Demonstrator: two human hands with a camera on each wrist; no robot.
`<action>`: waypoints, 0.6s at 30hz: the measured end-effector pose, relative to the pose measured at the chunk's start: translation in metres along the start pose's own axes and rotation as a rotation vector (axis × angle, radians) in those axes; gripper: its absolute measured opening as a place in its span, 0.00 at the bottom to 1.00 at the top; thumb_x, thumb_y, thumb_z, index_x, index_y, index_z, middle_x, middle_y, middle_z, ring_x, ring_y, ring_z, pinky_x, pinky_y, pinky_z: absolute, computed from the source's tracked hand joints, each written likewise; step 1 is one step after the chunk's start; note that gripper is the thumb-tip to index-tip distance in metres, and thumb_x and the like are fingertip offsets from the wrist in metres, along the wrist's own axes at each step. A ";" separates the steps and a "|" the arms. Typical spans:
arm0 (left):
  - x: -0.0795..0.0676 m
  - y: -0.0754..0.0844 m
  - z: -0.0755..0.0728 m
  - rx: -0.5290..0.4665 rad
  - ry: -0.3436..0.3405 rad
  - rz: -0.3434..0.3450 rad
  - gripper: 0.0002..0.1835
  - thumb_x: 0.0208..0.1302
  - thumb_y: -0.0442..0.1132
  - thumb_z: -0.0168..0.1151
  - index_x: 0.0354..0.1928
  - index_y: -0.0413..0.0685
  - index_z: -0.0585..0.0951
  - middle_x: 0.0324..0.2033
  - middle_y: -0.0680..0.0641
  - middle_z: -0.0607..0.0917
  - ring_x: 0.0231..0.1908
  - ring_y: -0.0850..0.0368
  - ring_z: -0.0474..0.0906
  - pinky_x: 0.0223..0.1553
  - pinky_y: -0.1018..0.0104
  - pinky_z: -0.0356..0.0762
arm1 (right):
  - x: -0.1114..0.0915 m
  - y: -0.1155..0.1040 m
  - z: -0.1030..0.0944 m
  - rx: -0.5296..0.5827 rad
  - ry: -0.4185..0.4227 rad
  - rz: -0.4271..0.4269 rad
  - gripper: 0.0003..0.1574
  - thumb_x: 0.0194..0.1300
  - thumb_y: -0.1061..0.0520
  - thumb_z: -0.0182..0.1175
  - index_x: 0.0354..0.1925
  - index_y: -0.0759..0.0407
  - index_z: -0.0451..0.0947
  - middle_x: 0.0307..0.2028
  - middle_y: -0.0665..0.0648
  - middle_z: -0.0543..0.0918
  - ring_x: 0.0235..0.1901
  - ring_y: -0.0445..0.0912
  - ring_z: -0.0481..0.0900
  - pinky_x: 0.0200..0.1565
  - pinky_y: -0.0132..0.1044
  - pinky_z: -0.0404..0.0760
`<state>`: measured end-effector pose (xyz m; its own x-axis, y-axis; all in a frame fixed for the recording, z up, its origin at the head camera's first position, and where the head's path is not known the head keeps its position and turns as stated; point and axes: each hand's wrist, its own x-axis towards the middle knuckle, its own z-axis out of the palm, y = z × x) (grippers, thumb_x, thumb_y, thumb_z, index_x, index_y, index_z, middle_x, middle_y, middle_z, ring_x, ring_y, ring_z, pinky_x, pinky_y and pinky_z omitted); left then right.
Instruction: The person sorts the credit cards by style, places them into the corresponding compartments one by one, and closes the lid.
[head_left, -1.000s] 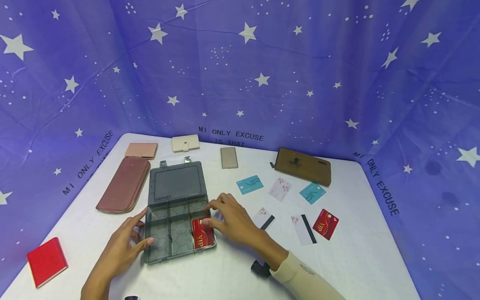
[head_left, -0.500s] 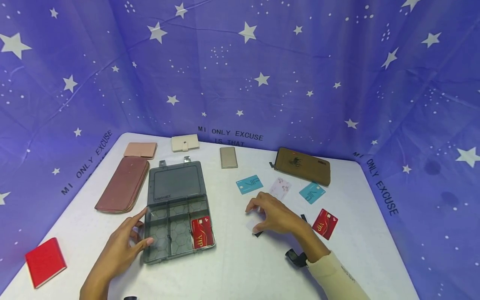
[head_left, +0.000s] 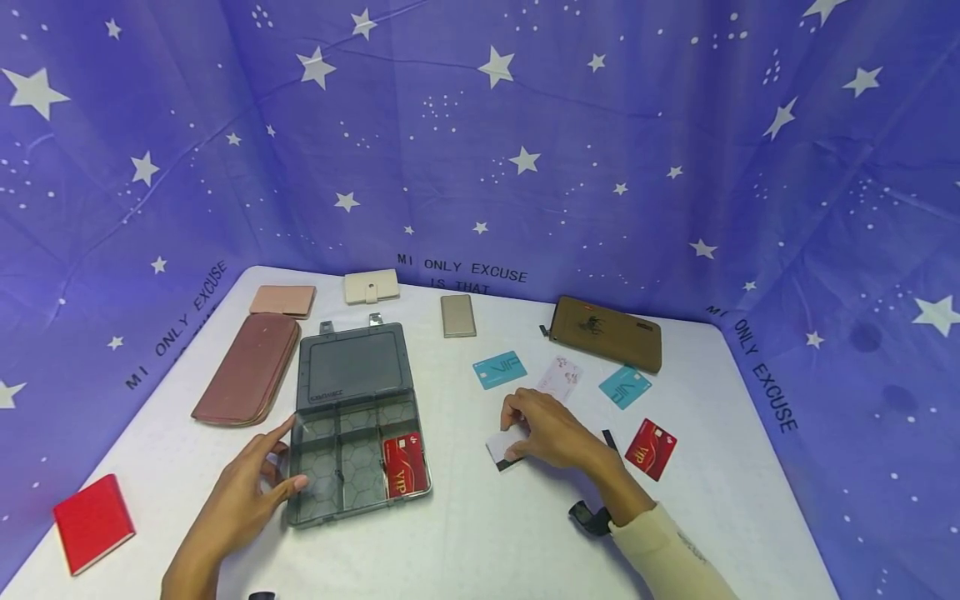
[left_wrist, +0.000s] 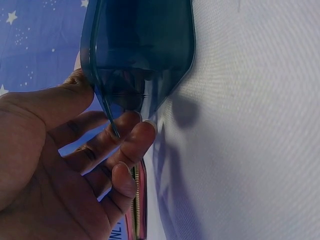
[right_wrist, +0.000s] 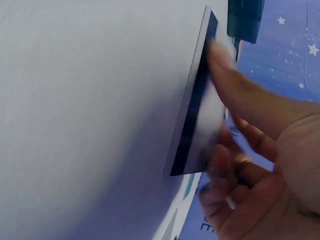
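In the head view my right hand point(head_left: 547, 429) pinches a white card point(head_left: 504, 450) with a black magnetic stripe, thumb on its striped face. The right wrist view shows this card point(right_wrist: 192, 120) tilted over the white table. My left hand point(head_left: 243, 492) holds the left side of a grey see-through divided plastic box point(head_left: 363, 482); in the left wrist view its thumb and fingers touch the end of the box point(left_wrist: 140, 45). The lid point(head_left: 356, 364) lies folded back. A red VIP card point(head_left: 405, 467) lies in the front right compartment.
Beyond the right hand lie two teal cards point(head_left: 500, 369) point(head_left: 626, 386), a floral card point(head_left: 561, 377) and a red card point(head_left: 651, 450). Another striped card point(head_left: 609, 438) is mostly hidden by the wrist. Several wallets, including a brown one point(head_left: 606, 333) and a maroon one point(head_left: 247, 369), and a red notebook point(head_left: 93, 523) lie around.
My right hand has left the red card in the box, moved right, and picked up the striped white card from the table. The left hand has stayed on the box.
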<state>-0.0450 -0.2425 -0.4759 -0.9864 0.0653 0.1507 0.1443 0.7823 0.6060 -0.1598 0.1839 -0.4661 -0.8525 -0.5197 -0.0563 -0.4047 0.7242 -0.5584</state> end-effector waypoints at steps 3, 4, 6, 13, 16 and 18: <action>0.000 0.000 0.000 0.000 -0.004 -0.006 0.45 0.57 0.43 0.74 0.75 0.53 0.63 0.48 0.45 0.80 0.34 0.65 0.75 0.32 0.67 0.70 | 0.004 -0.004 0.000 0.064 0.053 -0.030 0.18 0.49 0.56 0.79 0.31 0.47 0.77 0.30 0.45 0.79 0.33 0.42 0.75 0.38 0.35 0.73; 0.000 0.000 0.000 -0.001 -0.005 -0.008 0.45 0.57 0.43 0.74 0.75 0.54 0.63 0.48 0.45 0.80 0.34 0.65 0.75 0.32 0.67 0.70 | 0.006 -0.006 0.000 0.086 0.074 -0.042 0.17 0.51 0.57 0.78 0.30 0.47 0.77 0.29 0.44 0.79 0.31 0.42 0.75 0.36 0.34 0.73; 0.000 0.001 0.000 0.000 -0.011 -0.013 0.45 0.58 0.43 0.74 0.76 0.54 0.62 0.48 0.46 0.80 0.34 0.65 0.75 0.33 0.67 0.71 | 0.009 -0.009 0.001 0.128 0.114 -0.062 0.14 0.54 0.58 0.75 0.30 0.45 0.77 0.27 0.42 0.79 0.28 0.41 0.75 0.32 0.32 0.73; 0.001 0.000 -0.001 0.002 -0.024 -0.029 0.45 0.58 0.44 0.73 0.76 0.54 0.62 0.49 0.45 0.79 0.35 0.64 0.75 0.35 0.65 0.72 | 0.021 -0.026 0.003 0.341 0.258 -0.135 0.14 0.61 0.63 0.69 0.42 0.48 0.79 0.29 0.49 0.79 0.22 0.43 0.74 0.25 0.30 0.73; 0.001 0.000 0.000 -0.003 -0.023 -0.029 0.45 0.58 0.44 0.73 0.76 0.54 0.62 0.49 0.46 0.79 0.35 0.64 0.75 0.34 0.66 0.71 | 0.027 -0.036 0.005 0.474 0.266 -0.182 0.22 0.64 0.64 0.66 0.54 0.50 0.76 0.30 0.57 0.77 0.19 0.50 0.76 0.22 0.31 0.74; 0.001 0.000 0.000 -0.009 -0.022 -0.028 0.45 0.58 0.44 0.73 0.76 0.55 0.62 0.49 0.46 0.79 0.35 0.64 0.75 0.33 0.67 0.71 | 0.031 -0.044 0.008 0.546 0.264 -0.214 0.25 0.65 0.65 0.65 0.59 0.53 0.73 0.30 0.61 0.76 0.18 0.54 0.77 0.21 0.32 0.75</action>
<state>-0.0457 -0.2425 -0.4761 -0.9915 0.0573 0.1166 0.1175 0.7786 0.6164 -0.1660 0.1322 -0.4502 -0.8525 -0.4479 0.2694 -0.4071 0.2459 -0.8797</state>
